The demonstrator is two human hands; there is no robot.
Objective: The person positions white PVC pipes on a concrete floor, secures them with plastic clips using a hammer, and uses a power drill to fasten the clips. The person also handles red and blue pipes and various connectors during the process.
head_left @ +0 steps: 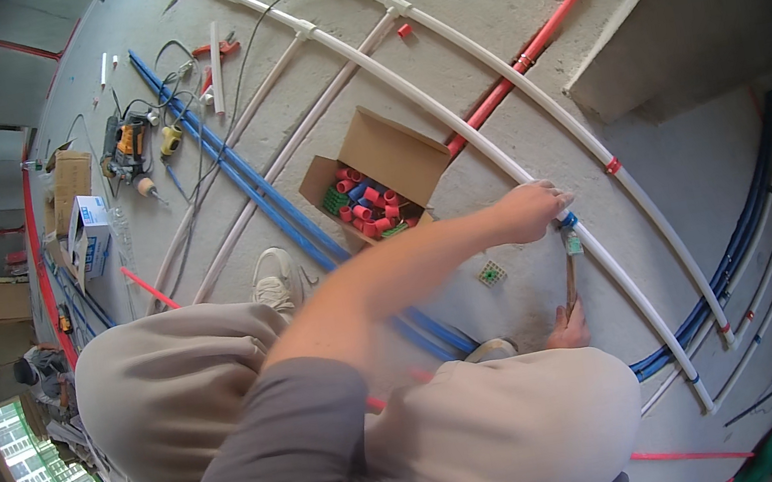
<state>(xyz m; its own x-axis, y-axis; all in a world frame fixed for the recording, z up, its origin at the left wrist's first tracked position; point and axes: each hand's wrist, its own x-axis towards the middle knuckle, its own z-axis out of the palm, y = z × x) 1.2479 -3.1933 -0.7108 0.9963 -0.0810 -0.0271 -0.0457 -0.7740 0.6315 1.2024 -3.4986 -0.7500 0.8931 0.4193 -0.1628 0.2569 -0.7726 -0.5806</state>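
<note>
My left hand [531,212] reaches out over the floor, its fingers closed at a long white pipe [413,90]. Just below those fingers, a blue clip [567,221] sits around the pipe. My right hand [568,327], partly hidden behind my knee, grips the wooden handle of a hammer [571,284]. The hammer's head end, with something pale teal on it, is close beside the blue clip; whether they touch I cannot tell. A small green square with dots [491,272] lies on the concrete left of the hammer.
An open cardboard box [392,149] holds red, blue and green fittings. Two blue pipes [239,173] cross the floor diagonally. A second white pipe [581,134] curves along the right. Power tools [127,146] lie at the left. A person [44,376] is far off at the left.
</note>
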